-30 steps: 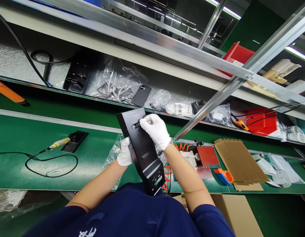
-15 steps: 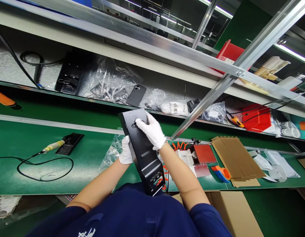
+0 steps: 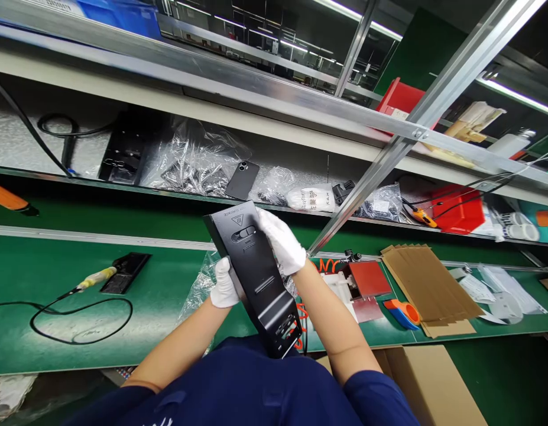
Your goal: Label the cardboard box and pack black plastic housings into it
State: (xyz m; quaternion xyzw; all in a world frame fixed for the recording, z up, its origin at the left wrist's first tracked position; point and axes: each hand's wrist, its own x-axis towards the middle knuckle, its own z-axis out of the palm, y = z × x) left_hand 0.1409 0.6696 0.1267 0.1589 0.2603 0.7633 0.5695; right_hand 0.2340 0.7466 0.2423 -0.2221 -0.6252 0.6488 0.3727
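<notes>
long black panel (image 3: 256,278) held tilted above green bench (image 3: 167,278), gloved left hand (image 3: 223,284) fingers clamped on its left edge, gloved right hand (image 3: 280,239) gripping upper right edge, crinkled plastic bag (image 3: 203,284) beneath, phone (image 3: 242,180) on shelf behind

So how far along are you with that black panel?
Done: the black panel is out of its clear bag, which lies on the green bench. In hand: the left hand grips its left edge, the right hand its upper right edge. Left: it is not yet set down.
</notes>
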